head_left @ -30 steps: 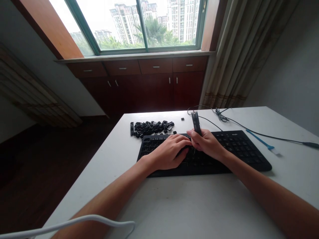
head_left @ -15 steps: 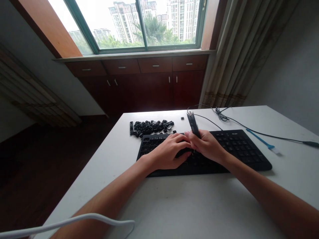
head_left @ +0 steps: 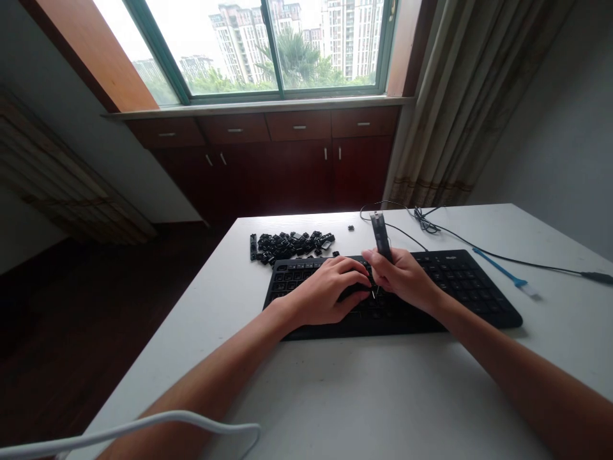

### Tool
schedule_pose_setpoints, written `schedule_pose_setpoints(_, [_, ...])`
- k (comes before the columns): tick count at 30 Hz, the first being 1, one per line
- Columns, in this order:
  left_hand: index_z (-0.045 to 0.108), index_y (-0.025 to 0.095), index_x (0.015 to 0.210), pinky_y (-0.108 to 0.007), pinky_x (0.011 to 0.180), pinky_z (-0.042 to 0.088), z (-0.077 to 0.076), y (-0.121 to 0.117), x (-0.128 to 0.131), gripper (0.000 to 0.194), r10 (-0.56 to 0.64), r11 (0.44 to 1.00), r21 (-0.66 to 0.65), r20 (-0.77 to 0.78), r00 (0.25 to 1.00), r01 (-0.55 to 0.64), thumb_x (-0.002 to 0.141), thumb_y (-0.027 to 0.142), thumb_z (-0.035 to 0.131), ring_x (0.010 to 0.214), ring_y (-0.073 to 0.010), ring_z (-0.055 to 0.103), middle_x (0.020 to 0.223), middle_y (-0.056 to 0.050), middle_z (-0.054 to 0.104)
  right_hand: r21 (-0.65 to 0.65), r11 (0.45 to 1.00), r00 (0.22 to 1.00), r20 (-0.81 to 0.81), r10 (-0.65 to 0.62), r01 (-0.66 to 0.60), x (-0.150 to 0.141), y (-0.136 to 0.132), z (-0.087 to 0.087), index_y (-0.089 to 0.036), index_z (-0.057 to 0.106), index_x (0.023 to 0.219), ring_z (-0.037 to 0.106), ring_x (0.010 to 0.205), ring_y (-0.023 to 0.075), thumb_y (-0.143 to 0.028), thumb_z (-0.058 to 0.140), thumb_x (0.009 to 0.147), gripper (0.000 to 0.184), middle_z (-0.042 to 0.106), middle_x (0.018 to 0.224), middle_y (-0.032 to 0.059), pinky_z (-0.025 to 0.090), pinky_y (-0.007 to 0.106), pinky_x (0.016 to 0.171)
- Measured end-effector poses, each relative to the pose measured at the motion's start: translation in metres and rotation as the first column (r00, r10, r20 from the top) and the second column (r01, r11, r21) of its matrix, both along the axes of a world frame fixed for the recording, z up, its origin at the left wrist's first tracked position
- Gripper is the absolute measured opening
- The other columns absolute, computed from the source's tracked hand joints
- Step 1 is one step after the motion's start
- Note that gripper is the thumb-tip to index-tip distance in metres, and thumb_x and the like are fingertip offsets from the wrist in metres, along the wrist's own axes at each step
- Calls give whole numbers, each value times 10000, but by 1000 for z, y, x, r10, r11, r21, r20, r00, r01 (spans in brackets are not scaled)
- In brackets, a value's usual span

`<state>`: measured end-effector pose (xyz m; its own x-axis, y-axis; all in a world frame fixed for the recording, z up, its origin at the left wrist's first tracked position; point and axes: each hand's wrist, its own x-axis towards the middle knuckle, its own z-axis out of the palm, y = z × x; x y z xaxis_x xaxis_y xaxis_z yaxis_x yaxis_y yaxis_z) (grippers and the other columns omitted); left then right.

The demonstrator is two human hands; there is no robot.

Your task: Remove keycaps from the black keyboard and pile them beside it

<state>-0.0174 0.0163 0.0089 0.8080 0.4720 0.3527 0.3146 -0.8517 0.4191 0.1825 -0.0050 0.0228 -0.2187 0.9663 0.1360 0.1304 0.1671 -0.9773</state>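
My right hand [head_left: 400,278] is closed around the black handle of a keycap puller [head_left: 380,236], which stands nearly upright. Thin wire prongs point down from it toward the keys. Beneath both hands lies a black keyboard [head_left: 460,281], many of its left-side keys without caps. My left hand [head_left: 330,291] rests on the keyboard just left of the wires, fingers bent. Its thumb and fingertips come close together at the prongs; whatever is between them is too small to make out. Behind the keyboard's left end is a pile of loose black keycaps [head_left: 287,246].
One stray keycap [head_left: 351,228] sits apart on the white table [head_left: 306,396]. A blue brush [head_left: 500,267] with pale bristles lies right of the keyboard. The black cable [head_left: 426,220] runs along the back right. A white cord [head_left: 167,418] crosses the lower left.
My right hand has shifted slightly right with the keycap puller, away from the left fingers, and the wire prongs show more. My left hand has barely moved.
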Motion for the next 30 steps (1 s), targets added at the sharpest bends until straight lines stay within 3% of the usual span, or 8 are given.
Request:
schedule_pose_setpoints(11, [653,215,1153,-429,1102,420,-2,1,1,181,-23,1000,21,21,1000,22,1008,258,554,1175,-237,571,1240,-84,648,90,996,1000,8,26,-26,0,-2,-12,-200,486,624,397,512,101,-514,563,965,470,476,544,-36,356,261,515])
schedule_pose_setpoints(16, [650,214,1152,-440,1103,426,-3,2,1,183,-20,1000,16,21,1000,19,1005,266,555,1190,-244,575,1262,-97,644,151,985,995,32,-90,84,-6,-10,-17,-196,516,689,429,568,118,-494,561,970,412,494,609,-26,385,265,551])
schedule_pose_setpoints(21, [644,215,1148,-430,1056,456,0,-1,1,191,-13,1000,23,27,1000,13,977,268,579,1133,-243,595,1213,-96,656,111,980,986,0,-165,164,-9,-14,-22,-202,526,683,426,505,114,-516,572,958,420,492,558,-31,364,263,488])
schedule_pose_setpoints(25, [644,198,1139,-432,1046,457,0,-3,3,267,10,998,64,41,999,-13,931,363,663,1123,-257,598,1195,-102,659,85,981,985,-15,-172,173,-9,-15,-22,-207,520,677,441,458,110,-527,583,950,426,492,528,-34,359,255,441])
schedule_pose_setpoints(30, [661,215,1090,-426,1026,462,-1,-3,5,157,14,999,39,24,1000,-14,968,291,599,1105,-247,596,1169,-85,663,69,987,990,-25,-141,143,-12,-16,-16,-199,514,620,458,410,93,-532,573,961,480,514,504,-29,394,239,431])
